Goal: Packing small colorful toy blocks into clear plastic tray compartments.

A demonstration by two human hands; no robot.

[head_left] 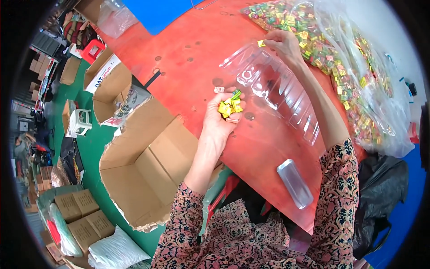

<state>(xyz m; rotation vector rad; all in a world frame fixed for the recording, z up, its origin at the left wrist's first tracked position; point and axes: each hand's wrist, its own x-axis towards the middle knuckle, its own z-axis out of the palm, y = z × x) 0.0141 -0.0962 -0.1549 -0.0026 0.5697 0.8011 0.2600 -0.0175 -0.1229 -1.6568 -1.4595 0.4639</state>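
Two hands worked over a red table: left hand cupped shut on a handful of wrapped candies, right hand pinching one yellow candy above a clear plastic tray, w/ candy heap beyond. Candies looked light, slick; tray thin, flexible, best held by its rim.

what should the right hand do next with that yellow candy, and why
Probably lower the small yellow wrapped candy into the clear plastic tray: the right hand pinches it just above the tray's far end, while the left hand cups more candies.
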